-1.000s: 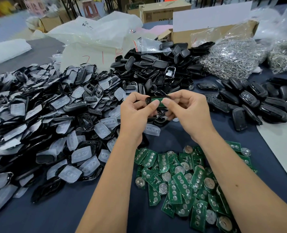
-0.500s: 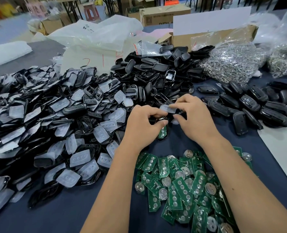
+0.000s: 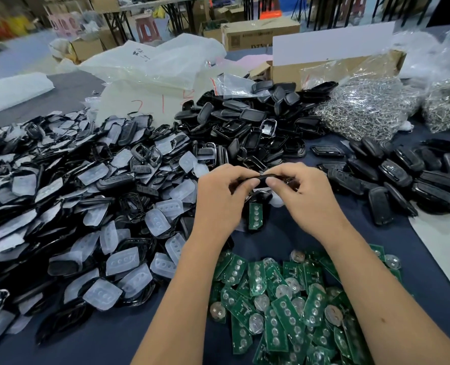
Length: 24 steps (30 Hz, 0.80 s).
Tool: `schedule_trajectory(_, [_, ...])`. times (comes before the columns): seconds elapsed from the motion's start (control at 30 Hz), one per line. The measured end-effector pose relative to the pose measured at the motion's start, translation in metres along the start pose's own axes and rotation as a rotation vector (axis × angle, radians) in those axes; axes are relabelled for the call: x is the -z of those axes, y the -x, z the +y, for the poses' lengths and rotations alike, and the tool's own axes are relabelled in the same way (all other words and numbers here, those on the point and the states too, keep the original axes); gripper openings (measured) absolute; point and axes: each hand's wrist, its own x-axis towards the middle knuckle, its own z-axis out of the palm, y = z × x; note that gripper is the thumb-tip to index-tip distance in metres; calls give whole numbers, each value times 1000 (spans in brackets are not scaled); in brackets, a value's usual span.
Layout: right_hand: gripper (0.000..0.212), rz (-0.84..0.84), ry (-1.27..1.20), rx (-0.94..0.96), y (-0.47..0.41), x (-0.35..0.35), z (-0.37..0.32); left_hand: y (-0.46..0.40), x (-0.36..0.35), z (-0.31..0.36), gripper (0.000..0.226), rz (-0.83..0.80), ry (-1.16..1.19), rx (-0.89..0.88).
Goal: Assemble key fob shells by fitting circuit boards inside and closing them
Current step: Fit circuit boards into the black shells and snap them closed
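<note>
My left hand (image 3: 220, 198) and my right hand (image 3: 301, 196) both pinch a black key fob shell (image 3: 263, 178) between thumbs and fingers, held edge-on above the table. Just below the hands lies a shell half with a green circuit board (image 3: 255, 216) seated in it. A heap of loose green circuit boards (image 3: 284, 299) with round metal battery clips lies between my forearms. Black shell halves with white rubber button pads (image 3: 74, 206) are piled at the left.
More black shell backs (image 3: 253, 122) are heaped at the middle back, closed black fobs (image 3: 403, 177) at the right. Bags of metal key rings (image 3: 368, 106) and a cardboard box (image 3: 337, 64) stand behind. Dark blue cloth (image 3: 113, 338) covers the table.
The shell half with the green board went from my fingers down to the table. Both hands then picked up another black shell piece and raised it slightly.
</note>
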Motion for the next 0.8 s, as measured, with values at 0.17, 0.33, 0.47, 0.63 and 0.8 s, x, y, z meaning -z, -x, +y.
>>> schedule_trajectory(0.17, [28,70,-647,-239,0,-1,1,1,-3,4,7,2,271,181])
schedule_trajectory(0.33, [29,131,-835,-287,0,-2,0,6,-9,14,10,-64,593,361])
schedule_trajectory(0.47, [29,135,-891,-323,0,-1,-1,7,-9,17,10,-94,591,372])
schedule_trajectory(0.63, [34,82,-1002,-407,-1,2,-4,7,-7,24,17,-126,615,436])
schedule_trajectory(0.8, [33,121,-1053,-480,-1,0,-9,6,-10,29,19,-100,711,500])
